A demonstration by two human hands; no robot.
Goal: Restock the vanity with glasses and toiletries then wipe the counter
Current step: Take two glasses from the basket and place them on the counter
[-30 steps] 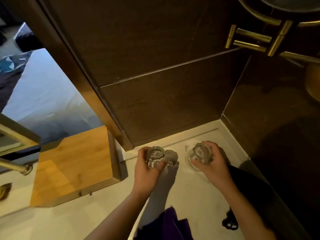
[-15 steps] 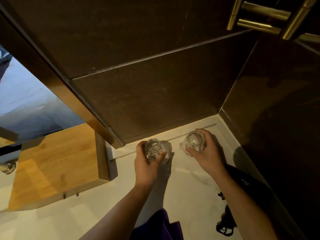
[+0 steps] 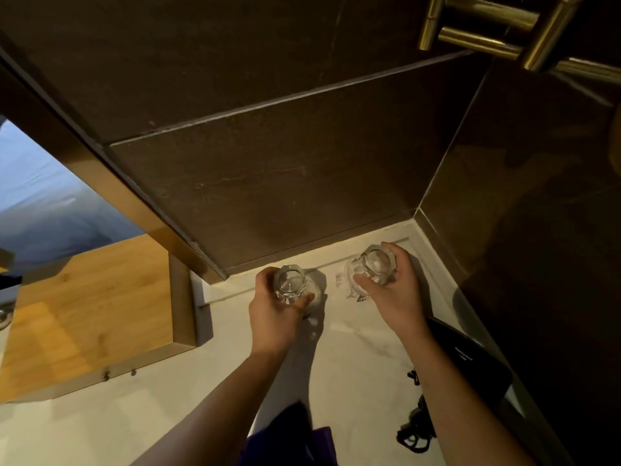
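Note:
Two clear faceted glasses stand close to the dark back wall on the pale marble counter (image 3: pixel 353 358). My left hand (image 3: pixel 274 317) grips the left glass (image 3: pixel 290 284), fingers curled round its side. The right glass (image 3: pixel 374 265) sits nearer the corner, and my right hand (image 3: pixel 393 290) grips it from the right. Both glasses look upright and low on the counter; I cannot tell whether their bases touch it.
A wooden tray (image 3: pixel 90 314) lies at the left. A black hair dryer (image 3: pixel 470 361) with its coiled cord (image 3: pixel 415 428) lies along the right wall. Purple cloth (image 3: pixel 302 442) shows at the bottom edge. Brass rails (image 3: pixel 487 31) hang above right.
Both hands have carried the glasses farther back toward the wall and corner. The right glass has moved more to the right.

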